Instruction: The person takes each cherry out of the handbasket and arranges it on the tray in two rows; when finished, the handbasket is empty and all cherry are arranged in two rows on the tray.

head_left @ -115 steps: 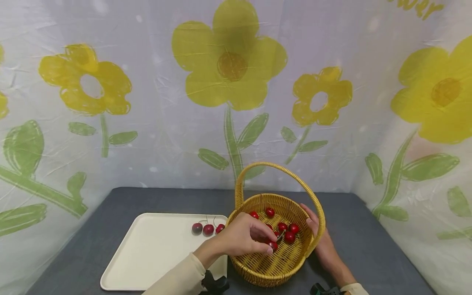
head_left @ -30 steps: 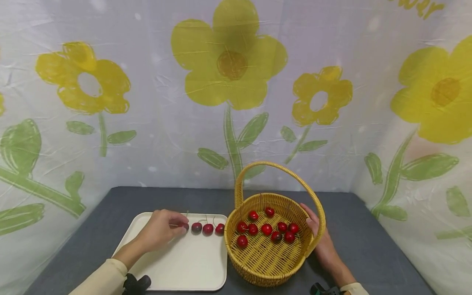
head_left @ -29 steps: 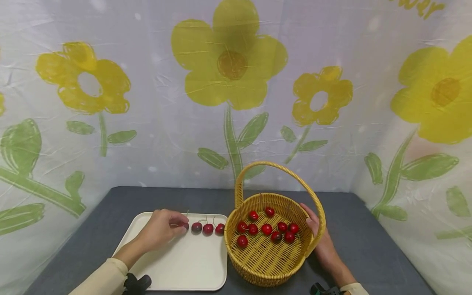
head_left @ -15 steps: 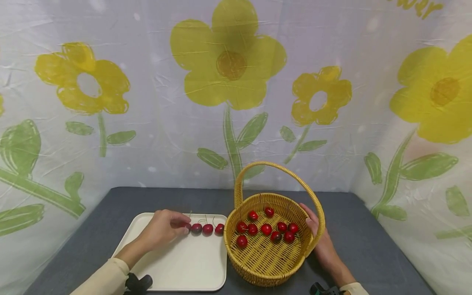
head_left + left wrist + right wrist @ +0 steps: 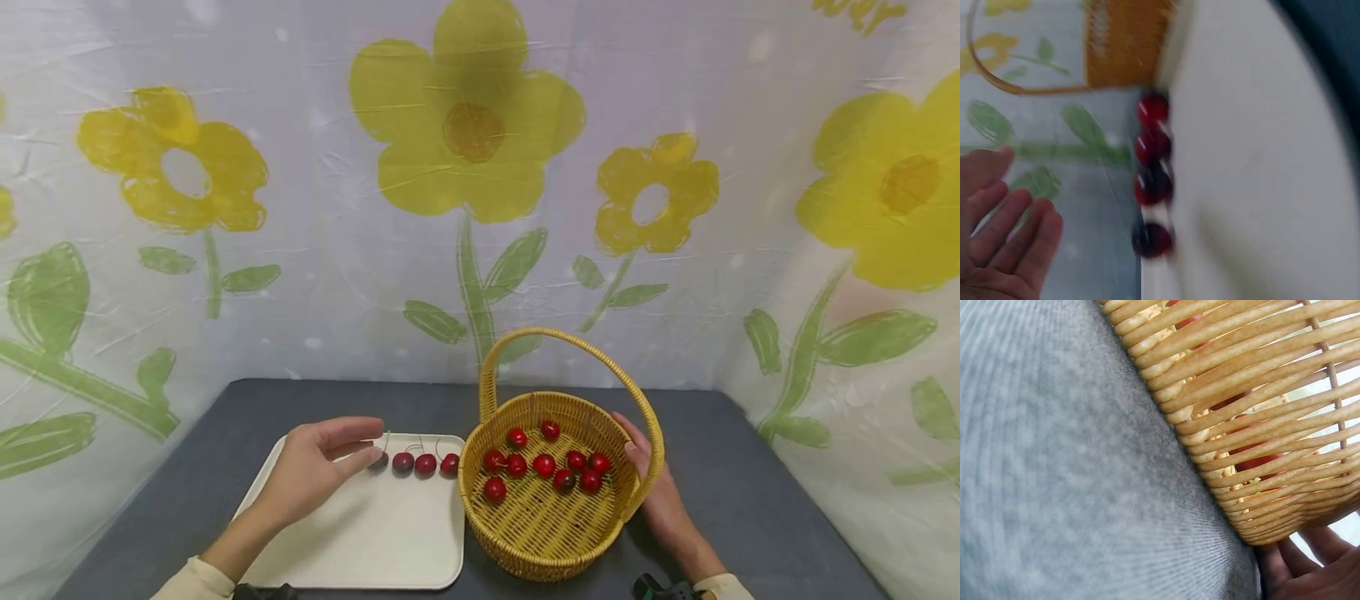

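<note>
The left hand [image 5: 311, 471] is wide, with its fingers nearly straight and its thumb apart, and it has nothing in it. It is above the left part of the cream tray [image 5: 390, 542], just beside the leftmost cherry [image 5: 382, 462]. The right hand [image 5: 662, 496] touches the outside of the wicker basket [image 5: 551, 570]; I cannot tell if its fingers curl round it.

The basket could tip or slide if the right hand pushes too hard, and cherries could spill on the dark table [image 5: 738, 492]. A hand reaching in might bump the tall handle [image 5: 540, 332]. The tray looks smooth with a low rim, so a knock could make its cherries roll. I think the leftmost cherry would go first, if the thumb brushes it. A thin stem [image 5: 387, 442] could snag on a finger and pull its cherry out of line.

The basket stands upright, with 10 red cherries [image 5: 543, 466] loose on its floor. The tray lies flat just left of it, with 4 cherries in a row [image 5: 425, 466] along its far edge: 3 close together, the leftmost a bit apart.
</note>
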The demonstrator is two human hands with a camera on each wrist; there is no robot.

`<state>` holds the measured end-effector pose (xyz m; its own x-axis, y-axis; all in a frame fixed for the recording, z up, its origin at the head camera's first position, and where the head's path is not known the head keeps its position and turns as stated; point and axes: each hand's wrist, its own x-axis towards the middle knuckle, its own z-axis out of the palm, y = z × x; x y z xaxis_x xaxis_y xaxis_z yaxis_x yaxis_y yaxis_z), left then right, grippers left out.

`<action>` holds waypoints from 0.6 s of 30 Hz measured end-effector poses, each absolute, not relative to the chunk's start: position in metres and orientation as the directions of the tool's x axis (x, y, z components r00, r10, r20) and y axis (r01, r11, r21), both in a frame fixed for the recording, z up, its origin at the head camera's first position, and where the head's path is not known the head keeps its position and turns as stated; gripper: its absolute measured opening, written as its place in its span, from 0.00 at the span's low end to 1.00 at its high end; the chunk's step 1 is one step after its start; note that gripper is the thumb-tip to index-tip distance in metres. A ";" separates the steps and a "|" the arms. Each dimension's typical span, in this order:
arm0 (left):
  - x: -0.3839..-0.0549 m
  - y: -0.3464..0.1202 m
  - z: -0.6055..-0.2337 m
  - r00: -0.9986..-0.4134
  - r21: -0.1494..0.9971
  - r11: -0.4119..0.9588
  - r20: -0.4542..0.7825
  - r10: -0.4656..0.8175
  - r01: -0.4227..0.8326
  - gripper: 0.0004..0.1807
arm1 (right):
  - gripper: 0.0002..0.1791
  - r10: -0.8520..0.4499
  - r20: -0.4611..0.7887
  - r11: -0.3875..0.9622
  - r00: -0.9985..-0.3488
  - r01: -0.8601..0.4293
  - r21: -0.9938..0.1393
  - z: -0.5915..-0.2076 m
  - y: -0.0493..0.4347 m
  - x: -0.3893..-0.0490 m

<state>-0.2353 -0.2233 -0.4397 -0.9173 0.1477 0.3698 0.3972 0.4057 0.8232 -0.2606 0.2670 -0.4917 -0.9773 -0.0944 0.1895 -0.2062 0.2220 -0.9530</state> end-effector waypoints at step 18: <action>-0.218 -0.163 -0.427 -0.791 0.941 -0.154 0.336 0.512 0.300 0.23 | 0.29 -0.084 0.170 0.235 -0.982 -0.185 -0.954 -0.492 0.268 -0.262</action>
<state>-0.2184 -0.1627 -0.4270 -0.7905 0.5120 0.3360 0.3004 -0.1539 0.9413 -0.2620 0.2678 -0.4918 -0.9819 -0.0841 0.1699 -0.1853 0.2353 -0.9541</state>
